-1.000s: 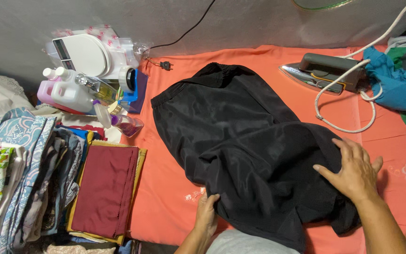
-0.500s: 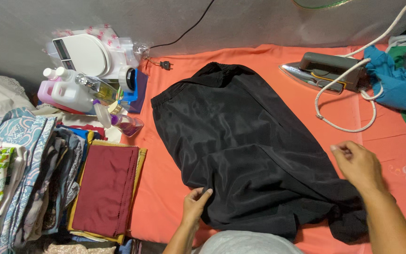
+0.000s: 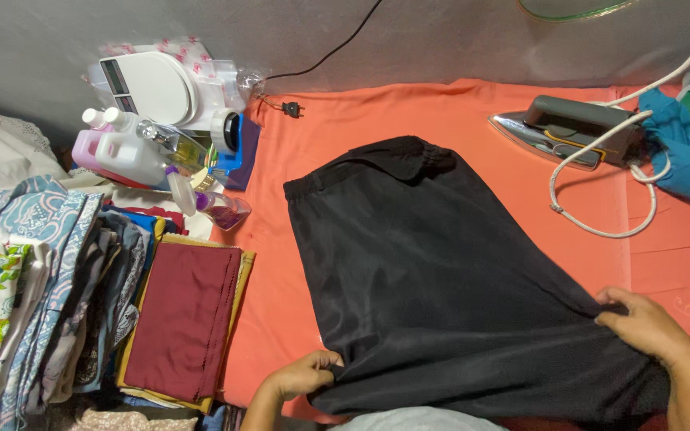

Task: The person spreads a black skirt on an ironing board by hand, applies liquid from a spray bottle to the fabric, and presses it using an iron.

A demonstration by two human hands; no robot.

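A black garment [image 3: 433,271] with an elastic waistband lies spread on an orange sheet [image 3: 409,112], waistband toward the far wall. My left hand [image 3: 303,375] pinches the garment's near left edge. My right hand [image 3: 640,323] grips its right edge, pulling the cloth taut between both hands. The fabric's near hem is partly hidden at the bottom of the view.
An electric iron [image 3: 573,128] with a white cord [image 3: 600,172] rests at the back right beside blue cloth [image 3: 688,152]. Folded clothes [image 3: 49,287] and a maroon folded cloth [image 3: 181,319] are stacked at left. Plastic bottles [image 3: 121,148] and a white scale [image 3: 153,84] stand behind them.
Both hands went from lying flat on the garment to gripping its edges. The garment has been pulled nearer and stretched out, and the view has moved closer.
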